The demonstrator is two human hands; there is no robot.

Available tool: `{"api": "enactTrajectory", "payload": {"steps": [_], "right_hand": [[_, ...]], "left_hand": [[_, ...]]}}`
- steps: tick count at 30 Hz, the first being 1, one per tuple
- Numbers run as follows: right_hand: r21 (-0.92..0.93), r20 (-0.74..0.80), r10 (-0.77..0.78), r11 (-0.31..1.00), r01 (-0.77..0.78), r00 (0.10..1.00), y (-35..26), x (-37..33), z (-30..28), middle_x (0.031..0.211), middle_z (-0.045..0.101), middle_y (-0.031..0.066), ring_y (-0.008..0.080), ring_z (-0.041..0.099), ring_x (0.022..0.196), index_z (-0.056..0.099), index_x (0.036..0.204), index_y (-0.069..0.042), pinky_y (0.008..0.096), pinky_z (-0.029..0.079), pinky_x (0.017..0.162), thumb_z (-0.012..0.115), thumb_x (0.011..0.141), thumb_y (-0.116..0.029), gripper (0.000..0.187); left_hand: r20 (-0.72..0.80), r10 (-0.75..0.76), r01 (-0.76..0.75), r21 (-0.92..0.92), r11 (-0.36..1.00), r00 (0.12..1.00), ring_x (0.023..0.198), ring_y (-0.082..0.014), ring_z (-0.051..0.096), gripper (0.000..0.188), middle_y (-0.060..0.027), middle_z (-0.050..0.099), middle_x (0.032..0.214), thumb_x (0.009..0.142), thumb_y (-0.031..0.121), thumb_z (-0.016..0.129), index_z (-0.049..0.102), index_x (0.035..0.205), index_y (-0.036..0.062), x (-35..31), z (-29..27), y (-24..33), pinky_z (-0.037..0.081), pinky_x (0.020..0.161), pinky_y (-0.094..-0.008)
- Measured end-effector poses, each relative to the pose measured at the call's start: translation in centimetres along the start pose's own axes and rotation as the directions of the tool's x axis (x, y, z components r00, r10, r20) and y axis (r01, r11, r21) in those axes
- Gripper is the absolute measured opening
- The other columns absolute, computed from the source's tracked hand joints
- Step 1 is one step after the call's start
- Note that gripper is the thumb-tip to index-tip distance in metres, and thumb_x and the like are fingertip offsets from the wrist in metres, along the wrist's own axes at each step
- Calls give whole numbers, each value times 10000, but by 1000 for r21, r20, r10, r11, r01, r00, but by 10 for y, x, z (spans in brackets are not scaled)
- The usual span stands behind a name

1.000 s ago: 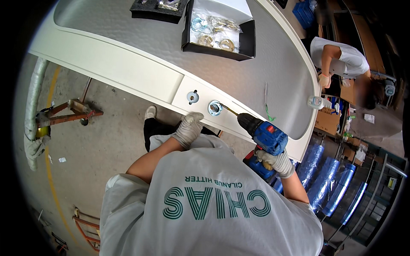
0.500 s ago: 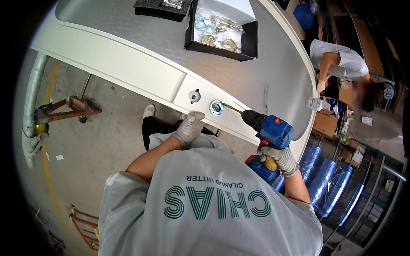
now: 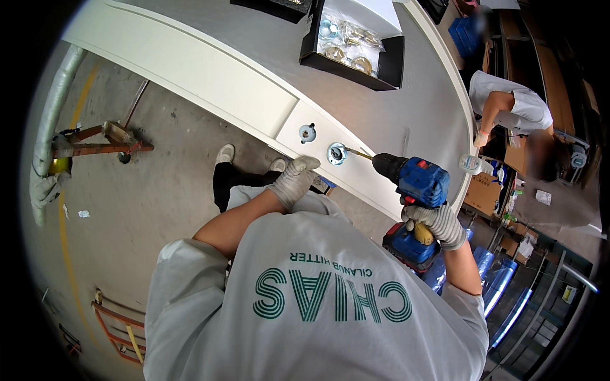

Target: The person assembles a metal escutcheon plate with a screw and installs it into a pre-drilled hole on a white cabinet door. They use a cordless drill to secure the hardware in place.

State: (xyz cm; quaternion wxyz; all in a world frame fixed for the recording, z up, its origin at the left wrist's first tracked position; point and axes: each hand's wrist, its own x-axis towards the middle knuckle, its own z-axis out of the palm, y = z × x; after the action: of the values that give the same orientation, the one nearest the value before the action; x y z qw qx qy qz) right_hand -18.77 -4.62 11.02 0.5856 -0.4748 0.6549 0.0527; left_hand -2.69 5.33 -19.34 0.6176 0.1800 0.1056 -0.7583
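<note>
My right hand (image 3: pixel 438 225), in a striped knit glove, grips the handle of a blue and black cordless drill (image 3: pixel 422 183). Its long brass-coloured bit (image 3: pixel 359 153) points left, the tip at the rim of a round metal ring (image 3: pixel 337 153) set in a hole in the cream-framed door panel (image 3: pixel 241 95). A second round cutout (image 3: pixel 307 133) with metal inside lies just left of that ring. My left hand (image 3: pixel 293 184), also gloved, is closed at the panel's near edge below the holes; its fingers are partly hidden.
An open black box (image 3: pixel 352 75) of bagged metal fittings stands on the grey panel surface. A dark foam block (image 3: pixel 276 7) lies beyond it. At right a co-worker (image 3: pixel 508 101) bends by a white container (image 3: pixel 470 164). Blue film rolls (image 3: pixel 502 286) and an orange stand (image 3: pixel 105 140) flank me.
The view has shifted, so the panel, box and drill appear farther right. The bit tip stays at the ring's rim, and both hands keep their places.
</note>
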Motion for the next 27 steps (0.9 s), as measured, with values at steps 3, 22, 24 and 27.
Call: {"api": "enactTrajectory", "payload": {"steps": [3,22,24,27], "right_hand": [[-25,29,-10,1000,10,1000,-7,0,0,690,598,69,151,571,569,562,969,-1,263,475,578,648,737,-23,249],[-67,30,-11,998,13,1000,-14,1,1,666,579,46,137,564,574,566,896,-7,264,473,575,649,732,-10,183],[-59,28,-7,998,9,1000,-17,-1,3,676,580,29,120,563,584,597,830,-13,265,480,579,648,754,-16,91],[-73,30,-9,997,11,1000,-19,-1,5,675,577,28,120,558,583,597,814,-16,267,479,580,642,755,-11,74]], "left_hand": [[-6,18,-18,43,999,1000,953,-207,542,264,-66,585,961,713,206,673,583,902,46,-5,23,10,448,882,-370],[9,-46,46,-9,999,999,859,-110,507,68,18,554,832,794,122,590,588,770,59,-8,25,15,411,860,-287],[30,-45,45,10,999,999,834,-98,488,79,29,532,802,803,119,579,575,747,64,-8,27,16,408,838,-272],[-12,-48,48,58,997,999,864,-215,580,265,-82,622,937,704,189,672,606,922,53,-1,13,9,469,798,-364]]}}
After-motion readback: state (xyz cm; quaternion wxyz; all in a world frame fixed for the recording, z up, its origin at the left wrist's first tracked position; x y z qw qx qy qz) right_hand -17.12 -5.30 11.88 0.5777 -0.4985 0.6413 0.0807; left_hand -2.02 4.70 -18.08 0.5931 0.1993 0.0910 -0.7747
